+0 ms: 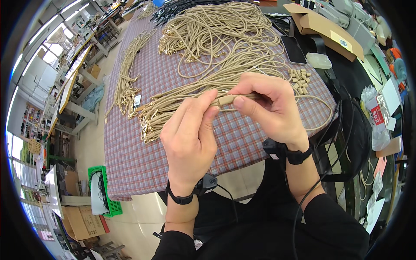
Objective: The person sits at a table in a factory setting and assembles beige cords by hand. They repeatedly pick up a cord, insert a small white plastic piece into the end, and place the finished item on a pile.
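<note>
Between my two hands, just above the near part of the cord bundle, sits a small beige sleeve (225, 100) on a beige cord. My left hand (190, 132) pinches its left side with thumb and forefinger. From the right, my right hand (271, 106) grips the cord (253, 96) beside the sleeve, thumb and forefinger closed. Underneath lies a long bundle of beige cords (186, 96) with gold metal clasps (149, 125) at its left end. Several loose beige sleeves (300, 80) are heaped to the right of my right hand.
A plaid cloth (134, 164) covers the table. A large beige cord pile (221, 26) lies at the back, a smaller bundle (130, 65) at left. A phone (294, 49), a clear plastic box (319, 60) and an open carton (325, 32) stand right. A green crate (113, 206) is on the floor.
</note>
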`<state>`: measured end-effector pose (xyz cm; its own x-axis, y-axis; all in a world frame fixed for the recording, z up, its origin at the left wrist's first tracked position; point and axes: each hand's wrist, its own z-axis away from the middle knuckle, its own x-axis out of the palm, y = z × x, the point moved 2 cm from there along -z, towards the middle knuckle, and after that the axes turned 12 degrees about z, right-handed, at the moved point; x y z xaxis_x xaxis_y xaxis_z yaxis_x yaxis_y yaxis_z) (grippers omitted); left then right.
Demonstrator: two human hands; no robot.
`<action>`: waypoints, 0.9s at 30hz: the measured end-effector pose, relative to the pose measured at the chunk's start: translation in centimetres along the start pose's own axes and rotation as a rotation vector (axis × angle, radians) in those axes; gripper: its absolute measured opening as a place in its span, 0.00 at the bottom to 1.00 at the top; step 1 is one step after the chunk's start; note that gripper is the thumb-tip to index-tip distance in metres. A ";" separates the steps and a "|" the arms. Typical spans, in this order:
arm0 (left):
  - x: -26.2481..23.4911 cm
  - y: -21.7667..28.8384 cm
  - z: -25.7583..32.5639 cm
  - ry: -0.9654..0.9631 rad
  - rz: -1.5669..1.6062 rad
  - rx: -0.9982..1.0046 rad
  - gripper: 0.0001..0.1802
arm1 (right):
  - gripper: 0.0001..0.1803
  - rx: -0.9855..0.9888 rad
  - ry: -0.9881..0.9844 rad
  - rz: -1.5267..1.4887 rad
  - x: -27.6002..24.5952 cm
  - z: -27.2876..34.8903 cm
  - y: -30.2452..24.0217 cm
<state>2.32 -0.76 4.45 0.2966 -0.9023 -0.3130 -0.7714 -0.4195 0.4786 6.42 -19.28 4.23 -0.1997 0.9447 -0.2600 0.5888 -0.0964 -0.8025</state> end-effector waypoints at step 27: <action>-1.3 2.2 -1.2 -0.123 0.061 -0.157 0.11 | 0.05 -0.207 0.097 0.248 0.3 -0.6 -2.1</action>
<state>0.94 -0.68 6.91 0.1740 -0.9115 -0.3728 -0.6856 -0.3839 0.6186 5.61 -18.57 6.18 0.0388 0.9268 -0.3735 0.7584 -0.2708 -0.5929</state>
